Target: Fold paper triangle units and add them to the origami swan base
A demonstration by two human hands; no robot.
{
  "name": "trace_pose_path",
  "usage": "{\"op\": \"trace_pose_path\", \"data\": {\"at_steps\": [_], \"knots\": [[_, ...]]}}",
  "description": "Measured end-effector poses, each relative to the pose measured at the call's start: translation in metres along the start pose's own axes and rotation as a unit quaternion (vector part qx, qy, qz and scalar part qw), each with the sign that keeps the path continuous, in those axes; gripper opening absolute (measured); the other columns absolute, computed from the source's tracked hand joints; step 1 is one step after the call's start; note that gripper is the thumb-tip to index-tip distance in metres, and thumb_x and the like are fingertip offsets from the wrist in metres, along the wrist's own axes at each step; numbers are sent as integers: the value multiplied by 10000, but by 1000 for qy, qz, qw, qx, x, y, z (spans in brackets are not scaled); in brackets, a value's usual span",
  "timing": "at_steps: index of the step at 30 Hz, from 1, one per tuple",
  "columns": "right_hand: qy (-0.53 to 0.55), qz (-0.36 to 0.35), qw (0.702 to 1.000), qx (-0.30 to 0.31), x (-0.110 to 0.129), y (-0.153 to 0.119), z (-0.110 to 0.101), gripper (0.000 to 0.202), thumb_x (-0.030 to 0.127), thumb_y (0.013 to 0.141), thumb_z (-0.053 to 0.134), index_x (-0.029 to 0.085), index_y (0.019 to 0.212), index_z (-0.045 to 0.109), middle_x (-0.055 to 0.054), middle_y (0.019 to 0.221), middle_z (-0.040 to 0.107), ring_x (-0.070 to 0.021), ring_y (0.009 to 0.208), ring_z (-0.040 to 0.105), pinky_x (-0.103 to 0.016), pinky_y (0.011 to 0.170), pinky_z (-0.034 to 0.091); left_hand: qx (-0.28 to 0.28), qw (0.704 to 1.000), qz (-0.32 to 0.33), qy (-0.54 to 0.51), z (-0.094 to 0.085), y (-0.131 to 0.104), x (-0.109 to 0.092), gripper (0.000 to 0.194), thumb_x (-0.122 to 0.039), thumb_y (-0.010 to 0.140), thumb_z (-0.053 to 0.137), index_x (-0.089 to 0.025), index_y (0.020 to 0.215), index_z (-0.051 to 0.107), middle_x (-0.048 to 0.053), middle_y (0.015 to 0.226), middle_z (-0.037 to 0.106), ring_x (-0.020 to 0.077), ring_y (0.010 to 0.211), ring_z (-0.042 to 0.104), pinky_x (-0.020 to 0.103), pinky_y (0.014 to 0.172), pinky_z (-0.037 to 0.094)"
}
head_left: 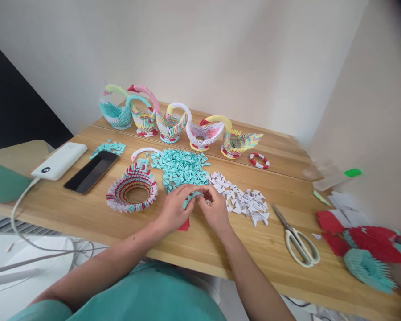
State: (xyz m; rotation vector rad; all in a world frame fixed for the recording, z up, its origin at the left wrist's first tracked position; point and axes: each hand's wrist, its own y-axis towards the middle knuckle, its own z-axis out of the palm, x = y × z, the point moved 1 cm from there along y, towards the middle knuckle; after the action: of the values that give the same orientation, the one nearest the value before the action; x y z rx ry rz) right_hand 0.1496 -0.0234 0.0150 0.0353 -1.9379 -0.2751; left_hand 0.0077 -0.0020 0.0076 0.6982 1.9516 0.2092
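Note:
My left hand [176,208] and my right hand [214,208] meet at the fingertips near the middle of the table, both closed on a small teal paper piece [194,195]. Just behind them spreads a pile of teal folded paper pieces [180,164]. White folded pieces [242,196] lie to the right of my right hand. A red paper [184,225] shows partly under my left hand. Left of my hands sits a round bowl of red, white and teal folded pieces [132,189], with a curved white neck [147,150] lying behind it.
Several paper swans [203,136] line the back. A red-and-white ring [259,161] lies near them. Scissors [296,240] and red papers [336,243] are on the right. A phone [92,171] and a white power bank [60,161] with a cable are on the left.

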Motion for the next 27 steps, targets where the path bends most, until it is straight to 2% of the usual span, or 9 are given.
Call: {"op": "trace_pose_path", "data": {"at_steps": [3,7,9,12,15,21,24,27], "knots": [[24,17,999,22,1,1,-2,147,271,810,596,206,934,641,-28,859,685,-166,737,623,-278,685,498,-8,998,-38,-39,-1,1,1,347,-65,815,509,-198,1114,623,60,1026,673,157,818,618,282,769,503],[107,61,990,71,-1,2,-6,278,417,862,566,220,1025,674,-38,852,703,-181,756,644,-290,670,522,-27,981,-123,-145,-2,4,9,275,-149,826,553,-174,1092,620,70,988,680,164,835,632,276,753,506],[134,82,985,70,-3,3,-7,303,454,871,550,224,1008,694,-35,797,701,-183,735,654,-300,668,531,-25,964,-166,-204,-2,5,13,266,-205,821,583,-158,1080,617,75,965,676,162,821,636,258,699,507],[147,102,982,62,-6,4,-6,312,476,805,632,222,970,705,-29,750,695,-189,712,661,-310,655,540,-27,945,-202,-254,-2,7,17,283,-252,791,625,-147,1054,617,64,931,665,140,750,624,227,619,493],[146,108,982,58,-5,5,-5,329,484,761,671,212,944,707,-28,728,692,-184,688,655,-302,622,537,-31,946,-202,-250,-2,7,17,295,-256,781,634,-150,1056,621,62,931,663,137,749,621,227,627,495],[131,99,985,54,-6,4,-4,278,428,782,653,202,939,691,-21,738,681,-160,663,625,-268,575,509,-40,973,-154,-166,-2,4,9,291,-186,795,595,-160,1082,629,63,929,662,152,784,623,266,720,509],[108,72,991,43,-9,3,-4,274,396,812,631,215,1014,670,-23,797,681,-156,679,623,-262,575,503,-45,980,-137,-139,-3,4,8,277,-175,793,593,-172,1066,642,62,941,661,152,780,620,264,723,508],[60,28,997,43,-10,1,-5,226,370,846,610,235,1019,666,-27,835,685,-168,718,637,-270,599,505,-45,976,-147,-153,-3,4,10,272,-205,799,601,-174,1066,638,59,929,665,157,796,626,260,724,504]]}}
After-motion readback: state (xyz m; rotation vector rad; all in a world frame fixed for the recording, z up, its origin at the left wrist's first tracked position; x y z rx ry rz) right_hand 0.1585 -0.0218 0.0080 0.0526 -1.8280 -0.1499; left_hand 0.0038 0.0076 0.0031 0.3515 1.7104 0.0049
